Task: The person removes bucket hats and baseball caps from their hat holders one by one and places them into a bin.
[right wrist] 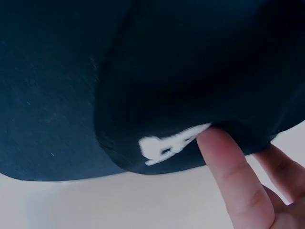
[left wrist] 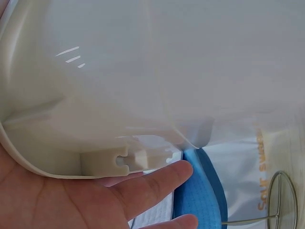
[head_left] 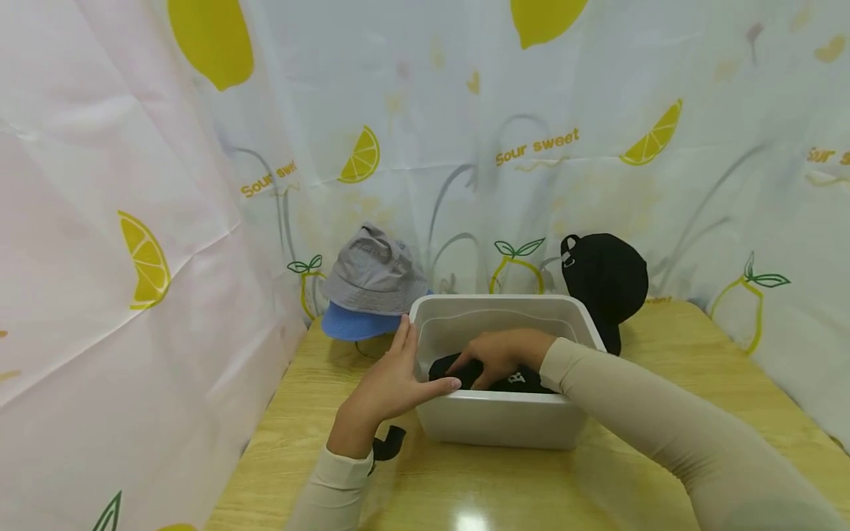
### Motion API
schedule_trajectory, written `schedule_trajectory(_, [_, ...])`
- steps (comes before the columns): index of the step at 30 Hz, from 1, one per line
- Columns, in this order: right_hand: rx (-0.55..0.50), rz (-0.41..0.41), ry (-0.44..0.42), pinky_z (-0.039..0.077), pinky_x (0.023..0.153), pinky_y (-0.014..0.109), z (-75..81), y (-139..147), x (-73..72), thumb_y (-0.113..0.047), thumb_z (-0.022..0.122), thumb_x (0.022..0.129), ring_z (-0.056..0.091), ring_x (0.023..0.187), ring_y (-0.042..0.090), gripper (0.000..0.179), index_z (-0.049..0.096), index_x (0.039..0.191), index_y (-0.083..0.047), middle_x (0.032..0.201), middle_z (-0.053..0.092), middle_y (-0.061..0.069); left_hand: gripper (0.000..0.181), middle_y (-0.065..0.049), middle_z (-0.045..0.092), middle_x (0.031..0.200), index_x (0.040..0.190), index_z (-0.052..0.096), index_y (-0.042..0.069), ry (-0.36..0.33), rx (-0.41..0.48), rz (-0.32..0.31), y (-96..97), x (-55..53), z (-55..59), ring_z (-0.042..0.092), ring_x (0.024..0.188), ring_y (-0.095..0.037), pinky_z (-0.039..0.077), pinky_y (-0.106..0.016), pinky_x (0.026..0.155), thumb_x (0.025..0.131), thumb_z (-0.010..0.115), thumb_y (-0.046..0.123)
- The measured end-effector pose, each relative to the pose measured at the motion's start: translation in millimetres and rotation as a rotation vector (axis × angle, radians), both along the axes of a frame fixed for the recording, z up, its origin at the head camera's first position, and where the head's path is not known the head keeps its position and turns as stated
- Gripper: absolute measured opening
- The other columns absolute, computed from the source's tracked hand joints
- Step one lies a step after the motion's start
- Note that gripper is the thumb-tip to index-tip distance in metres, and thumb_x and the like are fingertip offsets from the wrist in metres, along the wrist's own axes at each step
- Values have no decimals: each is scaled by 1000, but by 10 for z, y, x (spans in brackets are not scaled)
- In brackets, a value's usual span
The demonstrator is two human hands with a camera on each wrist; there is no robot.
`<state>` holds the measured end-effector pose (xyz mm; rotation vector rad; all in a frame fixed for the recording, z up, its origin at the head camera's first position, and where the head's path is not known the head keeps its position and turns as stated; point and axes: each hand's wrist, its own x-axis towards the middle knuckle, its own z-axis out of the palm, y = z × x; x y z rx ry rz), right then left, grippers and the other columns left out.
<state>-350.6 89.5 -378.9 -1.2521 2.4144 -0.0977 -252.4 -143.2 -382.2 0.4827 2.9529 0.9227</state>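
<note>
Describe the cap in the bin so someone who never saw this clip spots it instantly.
On the wooden table stands a white bin. Inside it, touched by the right hand, lies a dark cap. Its white emblem sets it apart from the black cap by the bin's far right corner, which shows none.

The person's left hand (head_left: 392, 383) reaches forward, its fingers (left wrist: 155, 186) extended and slightly parted, its thumb (head_left: 434, 388) stretched sideways toward the right hand (head_left: 499, 352). The left wrist (head_left: 353, 434) is bare above the cuff; the left forearm (head_left: 327, 493) is covered by a pale sleeve. From where I stand, the right forearm (head_left: 637, 394), likewise sleeved, slants inward, the right hand turned leftward and down, digits bent in a pinching grasp, thumb and forefinger spaced apart.
</note>
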Motion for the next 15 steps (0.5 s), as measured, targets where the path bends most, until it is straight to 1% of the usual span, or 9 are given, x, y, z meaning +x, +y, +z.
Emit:
schedule_trajectory(4, [-18,24,12,46,113,40,52,15,8,-38,77,94,59,131,18,58,60,148,-28,143,64,-5,133,-3,-14,175,167,-4,14,-4,3,4,-6,-4,-12,30,155,-35,43,-56,114,78,64,86])
schedule_trajectory(6, [-15,29,32,46,113,40,80,23,9,-39,77,95,58,133,19,59,58,149,-28,146,62,-4,133,-3,-13,175,167,-4,13,-4,2,6,-6,-6,-8,30,154,-36,43,-56,113,78,64,85])
schedule_trajectory(9, [-10,15,51,45,114,40,107,42,6,-43,77,94,57,134,19,62,56,151,-30,148,60,-4,134,-2,-13,175,167,-4,14,-4,2,6,2,-4,-1,31,154,-35,43,-56,113,77,64,87])
schedule_trajectory(11, [-24,14,57,45,114,41,122,54,-2,-44,78,93,56,135,19,64,56,151,-29,148,60,-4,134,-2,-13,175,167,-4,15,-5,-1,7,7,-5,-2,32,154,-34,45,-55,112,77,63,88])
schedule_trajectory(15, [-83,35,84,46,113,43,177,92,-25,-43,79,92,58,134,20,64,59,149,-23,147,61,-3,133,0,-12,175,167,-5,18,-8,11,10,15,-4,0,33,154,-33,46,-54,111,76,63,88])
